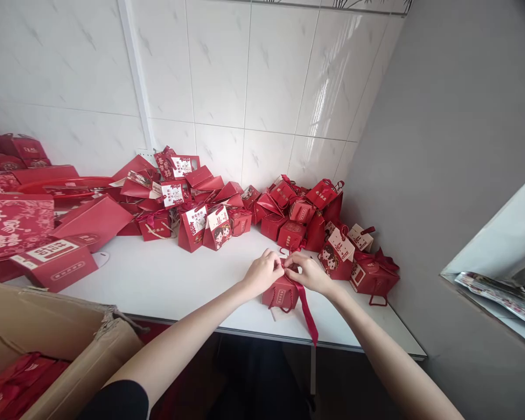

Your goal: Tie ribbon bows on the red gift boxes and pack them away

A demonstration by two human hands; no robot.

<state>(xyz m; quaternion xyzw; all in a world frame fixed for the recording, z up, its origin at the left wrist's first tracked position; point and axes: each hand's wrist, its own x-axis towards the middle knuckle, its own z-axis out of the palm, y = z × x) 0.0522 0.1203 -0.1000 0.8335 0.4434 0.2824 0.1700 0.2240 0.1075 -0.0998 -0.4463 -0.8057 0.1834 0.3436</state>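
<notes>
A small red gift box (283, 294) with a rope handle stands near the front edge of the white table. Over its top, my left hand (263, 272) pinches a dark red ribbon close to the middle. My right hand (308, 273) is closed on the same ribbon (307, 315), fingertips almost meeting those of the left. One long tail of the ribbon hangs down past the box's right side and over the table edge. The fingers hide the part of the ribbon between them.
Many red gift boxes (284, 213) are heaped along the wall. Larger red boxes (65, 262) lie at the left. An open cardboard carton (109, 344) with red boxes inside stands at the lower left. A grey wall (402, 175) bounds the right; papers (503, 297) lie on a ledge.
</notes>
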